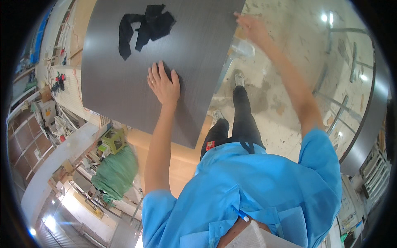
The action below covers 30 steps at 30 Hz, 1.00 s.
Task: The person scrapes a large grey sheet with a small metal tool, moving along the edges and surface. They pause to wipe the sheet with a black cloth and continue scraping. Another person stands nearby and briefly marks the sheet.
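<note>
A large dark brown-grey board [198, 49] with a faint wood grain lies in front of me. My left hand [164, 84] rests flat on its surface, fingers stretched and slightly spread, with nothing held. At the board's far right edge is my right hand [249, 27], its arm reaching out and its fingers extended to the edge; whether they press on it is hard to make out. Beyond my left hand, a crumpled black cloth [155, 25] lies on the board.
Brown sheet material [173, 165] shows under the board's near edge. To the left are a green cover [118, 171], a yellow-green crate [113, 140] and cluttered offcuts. Metal frames [339, 111] and another dark panel [368, 124] stand at the right, beside the stained concrete floor [277, 91].
</note>
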Available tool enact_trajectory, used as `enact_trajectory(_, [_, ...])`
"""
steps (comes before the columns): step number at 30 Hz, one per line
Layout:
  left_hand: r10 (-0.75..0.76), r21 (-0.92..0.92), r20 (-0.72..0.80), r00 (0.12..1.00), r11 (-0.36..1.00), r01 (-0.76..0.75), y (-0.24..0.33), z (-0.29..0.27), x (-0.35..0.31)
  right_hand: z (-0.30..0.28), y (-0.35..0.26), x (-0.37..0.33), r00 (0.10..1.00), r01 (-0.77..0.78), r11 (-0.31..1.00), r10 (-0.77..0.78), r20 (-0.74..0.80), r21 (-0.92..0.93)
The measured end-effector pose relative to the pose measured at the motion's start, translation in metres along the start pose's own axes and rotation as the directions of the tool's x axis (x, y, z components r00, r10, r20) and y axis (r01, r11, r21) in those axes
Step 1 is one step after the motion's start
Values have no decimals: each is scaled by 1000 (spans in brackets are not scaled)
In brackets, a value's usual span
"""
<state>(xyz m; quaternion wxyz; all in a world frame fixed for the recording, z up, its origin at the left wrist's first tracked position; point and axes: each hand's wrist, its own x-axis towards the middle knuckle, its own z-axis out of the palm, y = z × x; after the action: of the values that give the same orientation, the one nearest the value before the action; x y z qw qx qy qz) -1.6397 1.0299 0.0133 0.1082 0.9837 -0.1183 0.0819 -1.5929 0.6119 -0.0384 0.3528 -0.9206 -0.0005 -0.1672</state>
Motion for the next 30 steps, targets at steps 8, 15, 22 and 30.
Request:
enact_trajectory(8, [36,-89,-59,998,995,-41,-9,8,-6,78,-194,-257,966,150,986,-162,202,73])
enact_trajectory(15, [90,-85,-84,992,992,-97,-13,8,-4,92,-298,-361,831,238,927,-349,433,290])
enact_trajectory(22, [46,-68,-4,999,997,-47,-9,1,-6,24,-165,-186,812,111,989,-148,565,98])
enact_trajectory(30, [-21,-25,97,995,999,24,2,-10,2,-56,82,144,898,-383,922,387,-210,61])
